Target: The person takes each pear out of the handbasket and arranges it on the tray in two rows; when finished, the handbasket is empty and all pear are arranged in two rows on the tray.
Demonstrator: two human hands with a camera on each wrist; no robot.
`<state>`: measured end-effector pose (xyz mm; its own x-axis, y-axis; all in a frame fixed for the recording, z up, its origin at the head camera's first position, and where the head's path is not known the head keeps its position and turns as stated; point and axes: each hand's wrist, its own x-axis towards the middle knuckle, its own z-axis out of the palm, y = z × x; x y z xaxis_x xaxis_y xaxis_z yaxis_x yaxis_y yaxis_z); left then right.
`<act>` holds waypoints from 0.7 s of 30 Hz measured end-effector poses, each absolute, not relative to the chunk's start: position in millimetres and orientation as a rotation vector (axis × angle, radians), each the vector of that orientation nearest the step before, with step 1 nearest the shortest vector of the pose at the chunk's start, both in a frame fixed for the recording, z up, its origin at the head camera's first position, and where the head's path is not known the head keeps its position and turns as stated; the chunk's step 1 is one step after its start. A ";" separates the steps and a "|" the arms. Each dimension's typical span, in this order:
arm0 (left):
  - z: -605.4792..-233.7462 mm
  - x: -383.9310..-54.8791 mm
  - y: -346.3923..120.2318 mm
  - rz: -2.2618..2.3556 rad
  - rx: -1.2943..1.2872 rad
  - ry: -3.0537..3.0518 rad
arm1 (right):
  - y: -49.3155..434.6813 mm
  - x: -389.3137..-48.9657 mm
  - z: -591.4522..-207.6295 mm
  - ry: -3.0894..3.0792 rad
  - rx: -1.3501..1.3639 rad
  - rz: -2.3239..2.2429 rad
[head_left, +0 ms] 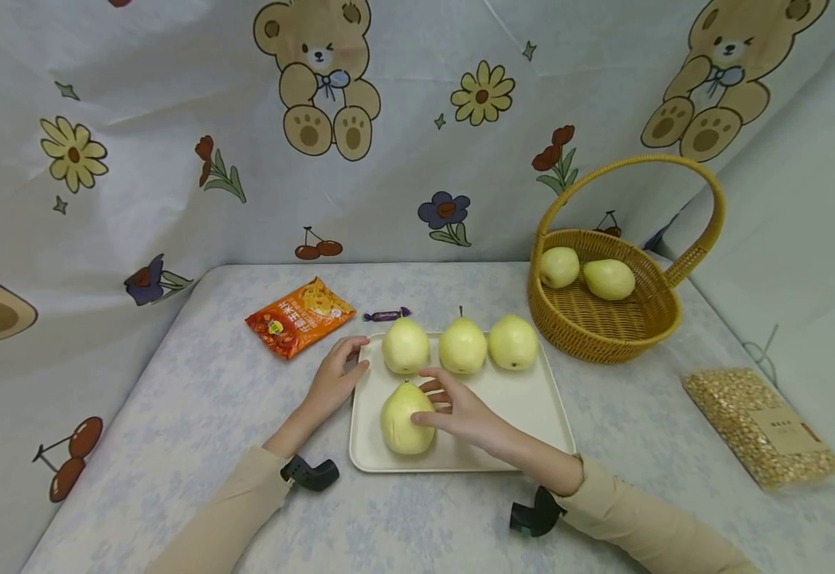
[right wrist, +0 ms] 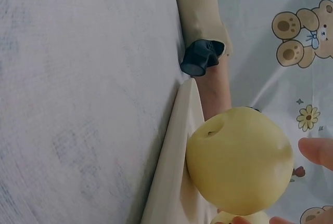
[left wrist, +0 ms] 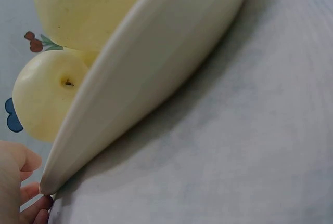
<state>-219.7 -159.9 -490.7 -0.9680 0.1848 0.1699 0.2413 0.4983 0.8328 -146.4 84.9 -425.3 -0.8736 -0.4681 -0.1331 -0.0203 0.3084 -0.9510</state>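
A pale yellow-green pear (head_left: 401, 426) sits near the front left of a cream tray (head_left: 514, 414). My right hand (head_left: 464, 410) is at this pear's right side, thumb and fingers spread around it. In the right wrist view, a gap shows between the thumb (right wrist: 318, 152) and the pear (right wrist: 242, 161). My left hand (head_left: 335, 373) rests at the tray's back left corner, with fingertips touching the rim (left wrist: 48, 185). Along the tray's back edge stand three more pears: a left one (head_left: 405, 346), a middle one (head_left: 463, 346) and a right one (head_left: 513, 343).
A wicker basket (head_left: 589, 339) with a tall handle stands at the back right, holding two pears (head_left: 609, 279). Behind the tray lie an orange snack packet (head_left: 299, 317) and a purple wrapped candy (head_left: 386, 315). A clear bag of kernels (head_left: 762, 426) lies far right.
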 end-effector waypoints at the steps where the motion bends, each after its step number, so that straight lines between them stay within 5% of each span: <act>1: -490.6 -219.6 -159.9 -1.496 -0.383 -2.667 | 85.3 -146.7 -424.2 2.194 -0.437 -1.591; 11: -491.8 -218.5 -161.3 -1.500 -0.384 -2.659 | 104.2 -164.6 -398.0 2.271 -0.410 -1.650; 21: -491.3 -218.8 -158.9 -1.513 -0.378 -2.658 | 185.2 -220.4 -363.2 2.450 -0.307 -1.753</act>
